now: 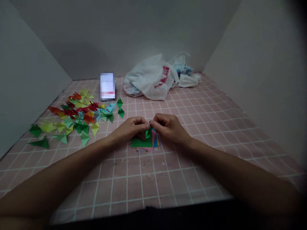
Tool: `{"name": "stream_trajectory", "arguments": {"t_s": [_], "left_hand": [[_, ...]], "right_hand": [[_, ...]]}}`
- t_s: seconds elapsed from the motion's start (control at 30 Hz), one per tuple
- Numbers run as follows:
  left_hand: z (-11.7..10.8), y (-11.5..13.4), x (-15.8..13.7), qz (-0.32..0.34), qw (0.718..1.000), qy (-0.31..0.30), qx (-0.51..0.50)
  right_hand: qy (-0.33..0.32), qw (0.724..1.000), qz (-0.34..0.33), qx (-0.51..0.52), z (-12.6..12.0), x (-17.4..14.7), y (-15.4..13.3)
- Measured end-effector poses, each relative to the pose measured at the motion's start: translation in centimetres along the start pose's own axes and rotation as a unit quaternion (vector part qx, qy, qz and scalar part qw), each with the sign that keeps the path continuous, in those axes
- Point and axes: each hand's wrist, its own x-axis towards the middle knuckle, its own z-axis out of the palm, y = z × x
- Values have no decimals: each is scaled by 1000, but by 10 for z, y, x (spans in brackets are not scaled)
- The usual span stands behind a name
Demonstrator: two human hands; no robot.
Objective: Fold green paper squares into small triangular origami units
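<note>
A small folded piece of green origami paper [148, 133] is pinched between my two hands. My left hand [135, 127] is closed on its left side, thumb and forefinger together. From the other side, my right hand [169, 127] pinches its upper right end, the fingertips of both hands almost meeting. Just below lies a stack of coloured paper squares [142, 142], green on top, with pink, blue and yellow edges showing. My fingers hide part of the folded piece, so its exact shape is hard to make out.
Many folded paper cranes [81, 127] in red, yellow, green and blue spread over the left of the checked tablecloth [168, 179]. Behind them a phone [107, 86] stands upright, its screen lit. White plastic bags [153, 78] lie by the back wall, with crumpled tissue [188, 80] alongside.
</note>
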Motion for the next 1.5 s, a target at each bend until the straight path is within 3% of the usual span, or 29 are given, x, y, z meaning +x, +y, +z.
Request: {"name": "stream_trajectory", "arguments": {"t_s": [0.17, 0.3, 0.5, 0.67, 0.83, 1.07, 1.27, 1.5], "left_hand": [[1, -4, 2, 62, 995, 19, -82], [4, -6, 2, 145, 987, 65, -22], [13, -8, -2, 213, 965, 103, 116], [15, -10, -3, 242, 947, 154, 141], [13, -7, -1, 257, 939, 184, 139], [7, -2, -1, 212, 967, 119, 71], [-2, 1, 4, 145, 986, 77, 19], [-4, 4, 5, 71, 996, 34, -48]], "right_hand": [[102, 995, 18, 7, 1, -2, 0], [162, 982, 55, 74, 2, -2, 2], [185, 977, 64, 87, 8, -6, -3], [176, 978, 68, 93, 16, -11, -12], [144, 969, 122, 157, 22, -14, -13], [64, 942, 196, 266, 25, -17, -13], [5, 931, 200, 306, 19, -14, -10], [35, 932, 172, 316, 14, -6, 0]]}}
